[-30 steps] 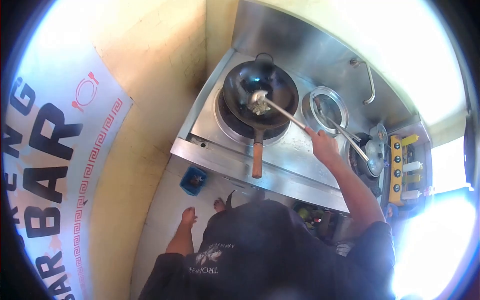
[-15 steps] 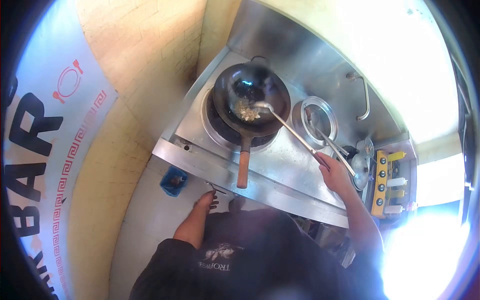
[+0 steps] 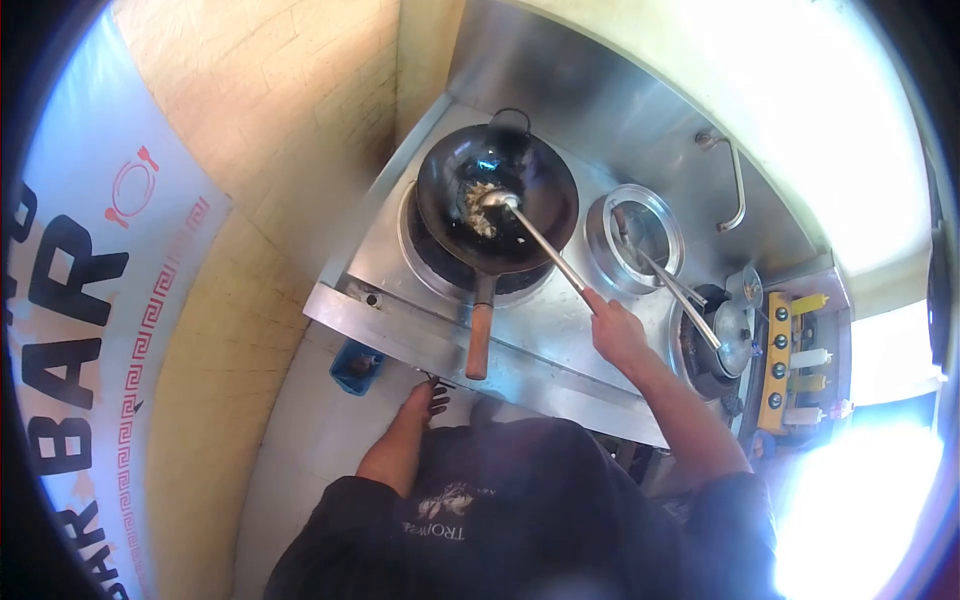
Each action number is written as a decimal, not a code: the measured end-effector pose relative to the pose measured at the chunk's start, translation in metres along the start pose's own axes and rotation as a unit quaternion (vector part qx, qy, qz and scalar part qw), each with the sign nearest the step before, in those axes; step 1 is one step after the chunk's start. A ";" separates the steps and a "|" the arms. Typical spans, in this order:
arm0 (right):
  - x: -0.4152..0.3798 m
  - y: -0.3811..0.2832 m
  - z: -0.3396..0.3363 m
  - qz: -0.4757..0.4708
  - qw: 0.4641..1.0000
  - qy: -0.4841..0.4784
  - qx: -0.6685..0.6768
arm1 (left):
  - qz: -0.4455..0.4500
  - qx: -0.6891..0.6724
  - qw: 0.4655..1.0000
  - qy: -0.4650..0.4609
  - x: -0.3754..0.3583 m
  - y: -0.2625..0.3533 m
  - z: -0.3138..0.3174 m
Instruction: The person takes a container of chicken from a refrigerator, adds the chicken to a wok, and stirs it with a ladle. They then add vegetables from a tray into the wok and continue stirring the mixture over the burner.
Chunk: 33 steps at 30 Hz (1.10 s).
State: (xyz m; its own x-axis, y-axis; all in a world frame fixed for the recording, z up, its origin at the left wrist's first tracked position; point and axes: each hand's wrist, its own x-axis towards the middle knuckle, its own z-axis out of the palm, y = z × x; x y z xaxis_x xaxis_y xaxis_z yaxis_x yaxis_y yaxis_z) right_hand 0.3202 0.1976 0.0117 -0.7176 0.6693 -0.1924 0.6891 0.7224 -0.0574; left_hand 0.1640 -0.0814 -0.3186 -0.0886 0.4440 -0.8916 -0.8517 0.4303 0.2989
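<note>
A black wok (image 3: pixel 540 215) sits on the round burner (image 3: pixel 412 262), its wooden handle (image 3: pixel 480 340) pointing toward me. Pale pieces of food (image 3: pixel 478 212) lie in its bowl. My right hand (image 3: pixel 617 330) is wrapped round the handle of a long metal ladle (image 3: pixel 545 245), whose head rests among the food. Below the stove's front edge, my left hand (image 3: pixel 429 397) is beside a small metal lever (image 3: pixel 433 378); its fingers are partly spread, and its contact with the lever is too small to make out.
A round metal pot (image 3: pixel 608 262) with utensils in it stands right of the wok. Behind it a tap (image 3: pixel 737 185) projects from the steel backsplash. Farther right are a lidded pot (image 3: pixel 733 335) and squeeze bottles (image 3: pixel 810 358). A blue basket (image 3: pixel 355 368) sits below the stove's left front.
My right hand and the ladle have moved left, with the ladle head farther left in the wok. The food has shifted slightly up and left. My left hand stays near the lever.
</note>
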 end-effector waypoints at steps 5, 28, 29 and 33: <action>-0.020 0.018 -0.022 -0.008 0.995 -0.005 0.099 | 0.005 -0.061 0.998 -0.027 0.003 -0.004 -0.002; 0.030 0.011 -0.015 0.051 0.966 -0.013 0.253 | 0.019 -0.091 0.996 -0.004 0.020 -0.013 0.006; 0.017 0.008 -0.020 0.042 0.964 -0.003 0.263 | 0.017 -0.092 0.996 -0.002 0.018 -0.014 0.003; -0.032 -0.002 -0.039 0.007 0.973 0.059 0.223 | 0.025 -0.037 0.999 0.019 -0.001 -0.009 -0.014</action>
State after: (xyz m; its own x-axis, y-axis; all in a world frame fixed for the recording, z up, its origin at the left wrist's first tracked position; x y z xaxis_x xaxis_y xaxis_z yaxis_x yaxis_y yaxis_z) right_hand 0.3376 0.1819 0.0559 -0.6960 0.7131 -0.0845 0.6556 0.5830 -0.4798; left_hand 0.1645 -0.0965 -0.3246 -0.1498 0.4328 -0.8889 -0.8816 0.3484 0.3183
